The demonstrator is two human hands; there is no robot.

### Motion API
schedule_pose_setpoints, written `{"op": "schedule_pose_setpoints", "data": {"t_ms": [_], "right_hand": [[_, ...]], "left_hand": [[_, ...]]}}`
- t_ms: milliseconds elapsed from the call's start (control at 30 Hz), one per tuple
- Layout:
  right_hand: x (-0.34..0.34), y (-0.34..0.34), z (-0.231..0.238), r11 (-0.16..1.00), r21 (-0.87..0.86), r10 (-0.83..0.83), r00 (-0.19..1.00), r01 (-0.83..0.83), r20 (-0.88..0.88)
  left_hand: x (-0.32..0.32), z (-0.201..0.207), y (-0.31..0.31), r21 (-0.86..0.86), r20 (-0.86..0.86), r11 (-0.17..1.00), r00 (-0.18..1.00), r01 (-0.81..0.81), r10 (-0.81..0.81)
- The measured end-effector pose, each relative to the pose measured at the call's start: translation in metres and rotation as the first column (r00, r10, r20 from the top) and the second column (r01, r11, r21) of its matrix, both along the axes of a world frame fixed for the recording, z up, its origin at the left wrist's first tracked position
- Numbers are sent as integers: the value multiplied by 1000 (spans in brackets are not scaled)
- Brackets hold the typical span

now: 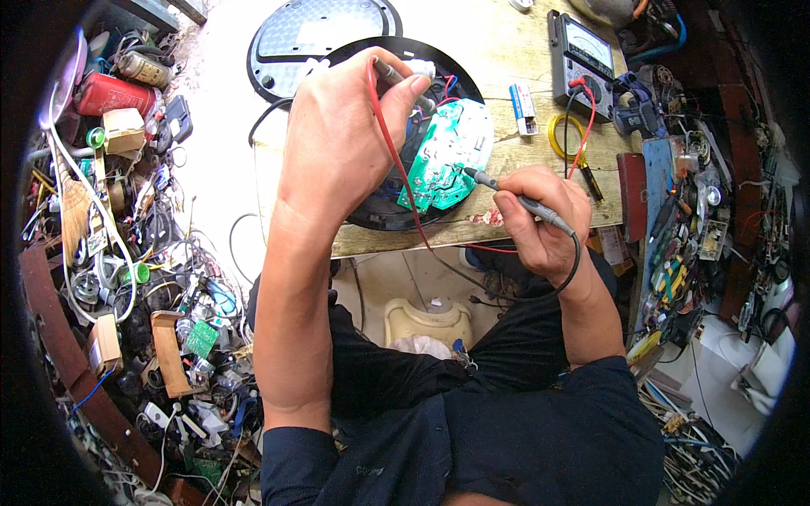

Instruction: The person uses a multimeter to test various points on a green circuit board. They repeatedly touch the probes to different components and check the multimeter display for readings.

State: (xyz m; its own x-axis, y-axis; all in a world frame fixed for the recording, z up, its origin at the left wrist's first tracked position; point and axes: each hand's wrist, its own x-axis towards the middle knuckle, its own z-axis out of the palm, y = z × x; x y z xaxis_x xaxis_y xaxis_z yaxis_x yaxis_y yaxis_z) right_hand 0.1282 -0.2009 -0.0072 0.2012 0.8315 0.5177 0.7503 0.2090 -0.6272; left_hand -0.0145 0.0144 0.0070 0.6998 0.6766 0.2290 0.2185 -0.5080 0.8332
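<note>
A green circuit board [447, 152] lies tilted on a round black housing [384, 219] on the wooden table. My right hand [548, 211] grips a grey test probe [483, 177] with a black lead, its tip at the board's surface. Above the housing's left side, my left hand [325, 139] is closed on another grey test probe [389, 72], which has a red lead [392, 152]. Where that probe's tip ends I cannot make out. Both leads hang below the table edge between my arms.
An analog multimeter [582, 55] with red and black leads plugged in stands at the back right. Near it are a small blue-and-white box [523, 110] and a yellow cable loop [557, 135]. A round black cover [325, 29] lies behind. Piled parts [202, 287] crowd both sides.
</note>
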Motion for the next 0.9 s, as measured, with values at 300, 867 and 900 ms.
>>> {"op": "schedule_pose_setpoints", "data": {"t_ms": [300, 867, 900], "right_hand": [[1, 2, -1, 997, 69, -27, 1000, 26, 15], [-2, 6, -3, 1000, 27, -1, 999, 0, 34], [-2, 6, -3, 1000, 23, 0, 999, -1, 33]], "left_hand": [[-2, 4, -1, -40, -80, 999, 997, -7, 4], [-2, 3, -2, -37, -61, 999, 998, -11, 9], [-3, 4, -2, -35, -56, 999, 998, -11, 9]]}}
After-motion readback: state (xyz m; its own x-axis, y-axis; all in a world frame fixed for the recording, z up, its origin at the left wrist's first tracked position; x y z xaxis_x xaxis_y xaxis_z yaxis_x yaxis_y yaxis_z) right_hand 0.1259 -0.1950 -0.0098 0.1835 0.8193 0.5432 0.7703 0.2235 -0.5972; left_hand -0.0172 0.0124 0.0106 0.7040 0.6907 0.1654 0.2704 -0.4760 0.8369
